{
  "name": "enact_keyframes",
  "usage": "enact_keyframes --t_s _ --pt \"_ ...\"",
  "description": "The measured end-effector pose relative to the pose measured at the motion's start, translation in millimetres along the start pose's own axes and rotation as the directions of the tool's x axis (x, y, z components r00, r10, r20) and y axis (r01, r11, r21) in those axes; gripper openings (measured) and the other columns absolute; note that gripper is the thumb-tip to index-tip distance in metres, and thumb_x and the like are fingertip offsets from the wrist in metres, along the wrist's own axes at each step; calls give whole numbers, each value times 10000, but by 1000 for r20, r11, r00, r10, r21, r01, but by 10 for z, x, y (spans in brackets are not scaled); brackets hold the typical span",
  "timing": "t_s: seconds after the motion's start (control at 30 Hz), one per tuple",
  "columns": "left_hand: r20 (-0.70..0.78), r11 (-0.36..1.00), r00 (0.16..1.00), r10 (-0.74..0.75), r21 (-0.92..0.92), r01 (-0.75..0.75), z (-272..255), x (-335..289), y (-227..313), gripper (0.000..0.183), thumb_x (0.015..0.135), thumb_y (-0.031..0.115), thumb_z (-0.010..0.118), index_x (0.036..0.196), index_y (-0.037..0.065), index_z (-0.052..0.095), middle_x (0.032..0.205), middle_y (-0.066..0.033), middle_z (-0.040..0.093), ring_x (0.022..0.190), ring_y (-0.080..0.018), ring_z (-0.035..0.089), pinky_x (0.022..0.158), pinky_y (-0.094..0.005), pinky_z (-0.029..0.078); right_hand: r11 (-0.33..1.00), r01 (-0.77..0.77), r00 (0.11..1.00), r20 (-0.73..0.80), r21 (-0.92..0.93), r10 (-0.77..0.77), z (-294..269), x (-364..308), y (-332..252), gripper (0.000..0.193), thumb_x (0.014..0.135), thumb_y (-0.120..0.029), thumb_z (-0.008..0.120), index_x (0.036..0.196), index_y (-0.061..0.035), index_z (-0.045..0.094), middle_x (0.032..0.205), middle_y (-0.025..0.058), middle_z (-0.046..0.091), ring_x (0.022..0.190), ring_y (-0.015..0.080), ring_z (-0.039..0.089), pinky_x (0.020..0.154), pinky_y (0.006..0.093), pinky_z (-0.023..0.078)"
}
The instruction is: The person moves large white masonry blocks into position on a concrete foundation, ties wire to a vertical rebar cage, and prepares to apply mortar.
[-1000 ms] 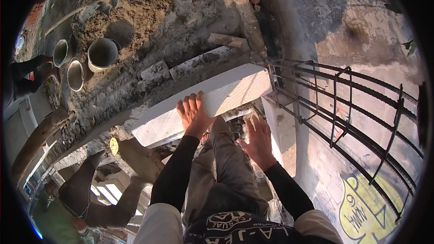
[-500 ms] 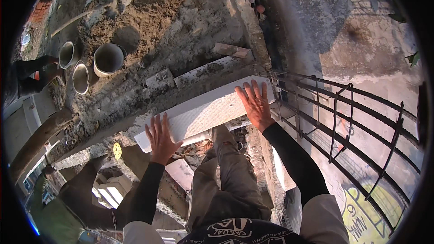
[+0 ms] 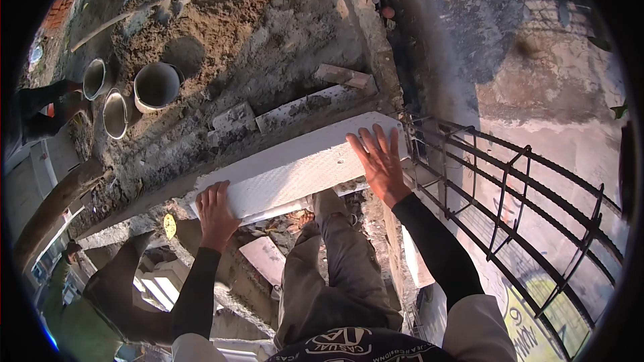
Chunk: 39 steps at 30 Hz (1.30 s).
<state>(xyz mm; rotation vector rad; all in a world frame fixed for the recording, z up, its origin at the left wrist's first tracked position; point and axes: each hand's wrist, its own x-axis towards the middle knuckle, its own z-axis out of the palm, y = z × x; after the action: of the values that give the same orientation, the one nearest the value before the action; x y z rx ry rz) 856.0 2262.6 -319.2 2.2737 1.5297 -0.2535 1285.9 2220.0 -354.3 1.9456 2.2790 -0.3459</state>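
Note:
A long white lightweight concrete block (image 3: pixel 295 167) with a finely ridged face lies along the top of a low wall, slanting up to the right. My left hand (image 3: pixel 216 218) is bent around its left end, fingers close together and thumb toward the near side. That hand hides the end of the block. On the block's right end rests my right hand (image 3: pixel 381 166), fingers spread over the surface. A pale strip, perhaps another block, shows under the near edge; I cannot tell which.
Steel rebar cage (image 3: pixel 516 194) juts out at the right, close to my right forearm. Three buckets (image 3: pixel 155 87) stand on sandy ground at far left, beside a person's dark-clad arm. Broken block pieces (image 3: pixel 305 108) lie beyond the wall. A wooden pole (image 3: pixel 57 208) leans at left.
My left hand has moved left onto the block's end, and its spread fingers have drawn together and bent. My right hand stays on the right end almost unchanged.

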Motion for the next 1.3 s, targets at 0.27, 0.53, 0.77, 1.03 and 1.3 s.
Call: enact_keyframes --t_s 0.27,0.53,0.77,1.03,1.3 --pt "67 999 997 47 3 -47 16 541 -105 1051 505 127 896 1447 121 430 1391 -130 509 1317 -363 474 1188 -528 315 994 -105 993 -48 -8 105 224 95 50 620 899 -151 680 1489 -196 493 1413 66 491 1393 336 418 1136 719 298" --pt "69 999 997 19 -28 -17 -43 425 -9 1029 505 120 885 1442 115 458 1390 -121 527 1323 -358 471 1184 -515 309 997 -31 995 98 71 24 2 271 175 786 767 -31 729 1490 -174 457 1368 104 473 1334 358 428 1159 700 289" --pt "81 1000 996 -27 -4 27 135 -569 184 1020 549 120 915 1453 135 443 1379 -91 523 1332 -315 469 1154 -508 306 991 35 994 94 128 -48 19 -492 -153 777 747 -33 751 1458 -192 479 1337 95 459 1320 351 429 1182 705 276" --pt "233 974 951 -205 -47 222 323 -1400 44 1029 520 164 928 1446 123 480 1373 -96 541 1344 -311 472 1198 -503 289 950 240 959 103 202 -264 199 -655 -528 678 803 -70 720 1439 -170 508 1260 110 480 1240 333 463 1175 652 307" --pt "133 996 990 -50 -62 59 116 -574 -248 997 541 197 911 1435 87 484 1341 -143 579 1271 -362 525 1136 -495 365 947 214 966 90 238 -241 -18 -76 -249 789 718 -77 777 1464 -146 531 1282 118 527 1223 328 498 1145 585 330"
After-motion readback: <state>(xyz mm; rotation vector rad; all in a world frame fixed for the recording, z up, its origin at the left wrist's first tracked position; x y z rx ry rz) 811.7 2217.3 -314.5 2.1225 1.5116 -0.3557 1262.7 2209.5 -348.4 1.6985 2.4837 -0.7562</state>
